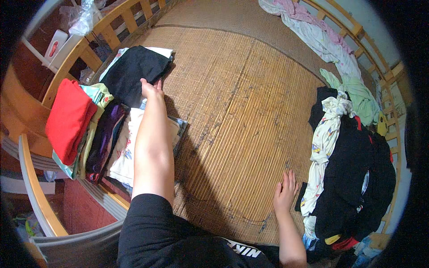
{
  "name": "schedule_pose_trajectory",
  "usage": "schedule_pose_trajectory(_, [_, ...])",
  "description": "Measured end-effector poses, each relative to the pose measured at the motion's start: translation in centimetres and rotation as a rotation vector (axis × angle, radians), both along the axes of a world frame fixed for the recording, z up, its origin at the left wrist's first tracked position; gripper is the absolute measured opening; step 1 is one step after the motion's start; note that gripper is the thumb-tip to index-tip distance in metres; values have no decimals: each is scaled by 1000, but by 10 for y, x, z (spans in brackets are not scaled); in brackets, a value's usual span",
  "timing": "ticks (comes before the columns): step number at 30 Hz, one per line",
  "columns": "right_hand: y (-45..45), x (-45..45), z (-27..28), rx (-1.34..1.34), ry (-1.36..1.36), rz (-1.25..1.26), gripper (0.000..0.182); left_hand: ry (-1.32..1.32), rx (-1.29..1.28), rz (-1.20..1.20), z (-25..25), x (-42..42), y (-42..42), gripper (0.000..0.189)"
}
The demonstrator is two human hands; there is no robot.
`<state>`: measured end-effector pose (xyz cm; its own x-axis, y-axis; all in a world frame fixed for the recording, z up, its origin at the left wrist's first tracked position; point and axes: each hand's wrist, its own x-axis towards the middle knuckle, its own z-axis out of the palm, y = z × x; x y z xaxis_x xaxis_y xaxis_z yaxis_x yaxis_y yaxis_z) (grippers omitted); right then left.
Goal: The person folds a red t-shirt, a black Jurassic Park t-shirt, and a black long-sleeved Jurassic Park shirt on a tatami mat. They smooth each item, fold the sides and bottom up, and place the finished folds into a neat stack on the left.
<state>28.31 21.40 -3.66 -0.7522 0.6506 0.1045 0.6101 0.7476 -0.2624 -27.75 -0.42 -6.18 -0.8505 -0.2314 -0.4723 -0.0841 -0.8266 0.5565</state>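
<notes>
My left hand [152, 89] reaches palm-up to the near right edge of a folded black garment [130, 72], which lies over white clothes at the upper left; whether its fingers grip the cloth cannot be told. Under my left forearm lies a stack of folded white printed clothes [125, 157]. Beside it stand a folded red garment [68, 122] and dark purple and yellow-green folded clothes [102, 140]. My right hand [286, 193] rests with fingers apart on the woven mat [241, 134], holding nothing, left of a twisted white printed cloth [320, 160].
A heap of black clothes [352, 177] lies at the right, with a light green cloth [362, 100] and a rumpled white and pink cloth [315, 37] beyond. Wooden bed rails [385, 75] edge both sides. A white box [55, 45] stands outside the left rail.
</notes>
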Motion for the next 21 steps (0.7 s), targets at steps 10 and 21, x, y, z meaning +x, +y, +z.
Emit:
schedule_pose_trajectory(10, [1, 2, -7, 57, 15, -5, 40, -127, -2, -527, 29, 17, 56, 22])
schedule_pose_trajectory(21, [4, 14, -14, 57, 247, -49, 35, 111, -30, -1881, 130, 403, 135, 17])
